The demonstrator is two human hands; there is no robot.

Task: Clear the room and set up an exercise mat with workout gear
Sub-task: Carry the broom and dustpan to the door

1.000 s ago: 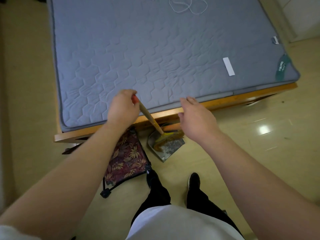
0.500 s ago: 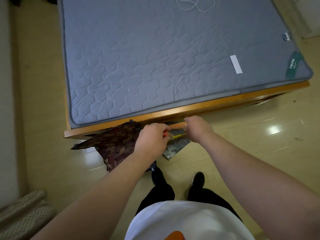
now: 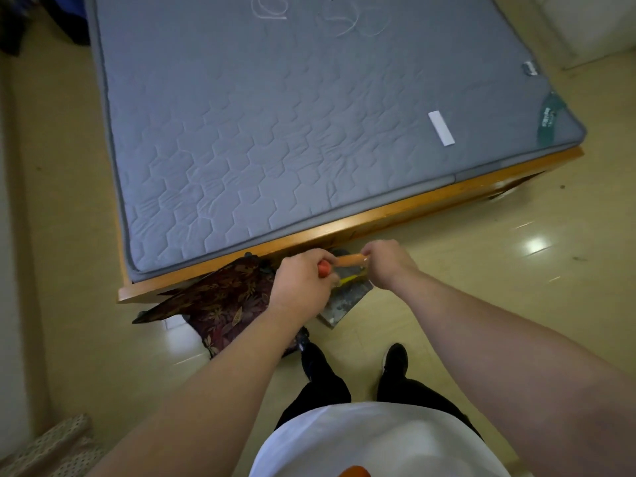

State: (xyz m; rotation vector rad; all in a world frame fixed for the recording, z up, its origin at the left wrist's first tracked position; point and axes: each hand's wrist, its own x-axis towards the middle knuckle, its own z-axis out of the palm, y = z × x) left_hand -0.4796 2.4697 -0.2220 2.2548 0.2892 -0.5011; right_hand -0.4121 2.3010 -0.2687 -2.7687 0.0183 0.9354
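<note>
Just right of the floral fabric bundle [image 3: 223, 301], the left hand [image 3: 303, 284] curls round the red end of the broom handle [image 3: 348, 259], which runs left-right close along the bed frame [image 3: 395, 215], over the dustpan [image 3: 346, 301], to the right hand [image 3: 383, 266] gripping it; open floor lies right and nearer.

Bed frame [image 3: 378, 220] and floral cloth [image 3: 220, 304] (leftward) block; floor [image 3: 481, 287] rightward lies open.

You wear a white T-shirt [image 3: 378, 442] with an orange mark [image 3: 354, 471] on its front, black trousers [image 3: 320, 390] and black shoes [image 3: 395, 358] with rounded toes. Your arms [image 3: 499, 356] are bare all the way from the left hand [image 3: 303, 287] and the right hand [image 3: 385, 266] back to the frame's edge.
</note>
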